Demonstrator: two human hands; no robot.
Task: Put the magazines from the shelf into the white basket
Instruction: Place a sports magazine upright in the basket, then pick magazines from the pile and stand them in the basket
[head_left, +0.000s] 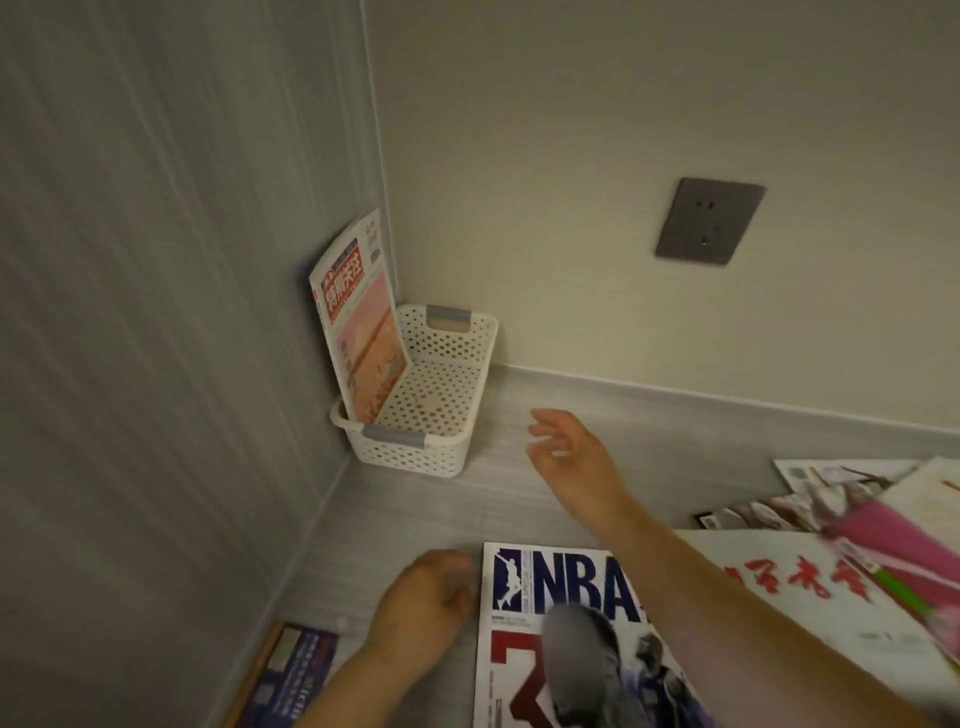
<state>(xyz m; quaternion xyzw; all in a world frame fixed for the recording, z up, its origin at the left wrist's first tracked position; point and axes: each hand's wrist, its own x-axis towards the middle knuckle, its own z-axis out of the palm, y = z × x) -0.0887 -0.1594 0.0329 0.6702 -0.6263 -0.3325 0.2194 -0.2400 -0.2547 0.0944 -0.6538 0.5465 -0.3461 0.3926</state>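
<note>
One magazine (358, 317) stands tilted in the white basket (441, 415), leaning on the side wall, so that one's done. The right hand (566, 457) hovers open and empty beside the basket, fingers spread. The left hand (426, 597) curls loosely at the NBA magazine (571, 639), touching its edge, no firm hold evident. More magazines (831, 499) lie on the shelf (545, 493), plenty left
</note>
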